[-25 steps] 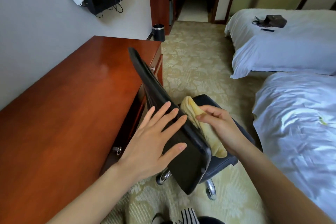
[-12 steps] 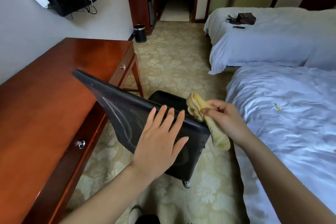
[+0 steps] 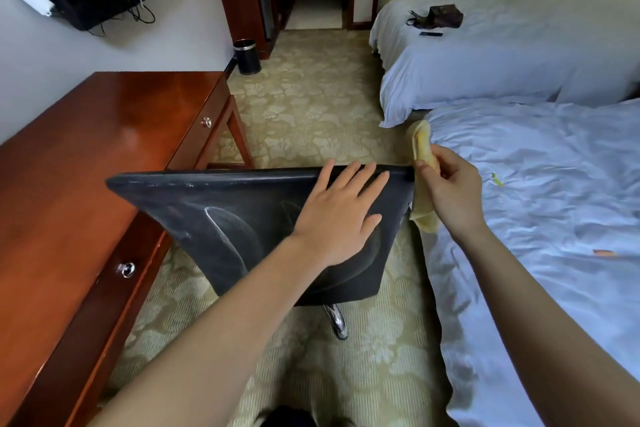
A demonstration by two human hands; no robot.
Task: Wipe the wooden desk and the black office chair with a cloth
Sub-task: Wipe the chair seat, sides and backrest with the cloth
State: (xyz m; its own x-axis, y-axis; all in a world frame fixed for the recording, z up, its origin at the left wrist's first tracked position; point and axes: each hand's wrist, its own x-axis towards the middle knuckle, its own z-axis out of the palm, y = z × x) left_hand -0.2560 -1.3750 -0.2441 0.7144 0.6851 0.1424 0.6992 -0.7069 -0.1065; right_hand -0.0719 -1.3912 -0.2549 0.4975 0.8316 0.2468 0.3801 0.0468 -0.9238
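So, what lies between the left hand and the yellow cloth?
In the head view, only the bare right corner of the black chair back. The left hand lies flat on it; the right hand pinches the yellow cloth beside it.

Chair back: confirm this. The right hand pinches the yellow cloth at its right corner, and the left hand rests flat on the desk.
Wrong on one count. In the head view the left hand rests flat on the black chair back, not the desk. The right hand does pinch the yellow cloth at its right corner.
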